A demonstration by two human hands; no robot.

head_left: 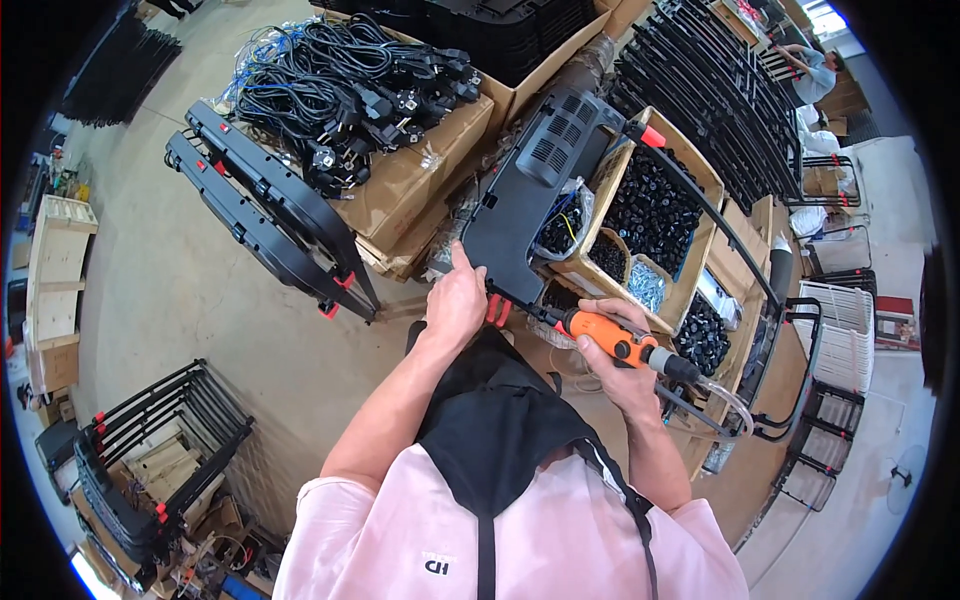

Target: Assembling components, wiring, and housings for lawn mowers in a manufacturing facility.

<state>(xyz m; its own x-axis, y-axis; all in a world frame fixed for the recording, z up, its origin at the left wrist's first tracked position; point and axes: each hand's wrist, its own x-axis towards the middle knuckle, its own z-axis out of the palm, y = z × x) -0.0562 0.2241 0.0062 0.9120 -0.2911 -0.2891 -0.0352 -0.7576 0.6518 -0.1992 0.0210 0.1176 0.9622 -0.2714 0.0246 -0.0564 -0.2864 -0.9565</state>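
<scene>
Though near cables [350,80] and parts bin [708,238], right fingers [622,308] round orange driver [597,327], left fingers [459,257] apart on panel [505,235]

Single head-worn fisheye; looks down over pink shirt [400,520] toward black panel [495,240], near.

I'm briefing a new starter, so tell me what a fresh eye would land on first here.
First, the bright orange power tool gripped in the right hand, just right of centre. Next, the big tangle of black power cords heaped on a cardboard box at upper left of centre. Then the mass of small black parts filling a crate to the upper right.
</scene>
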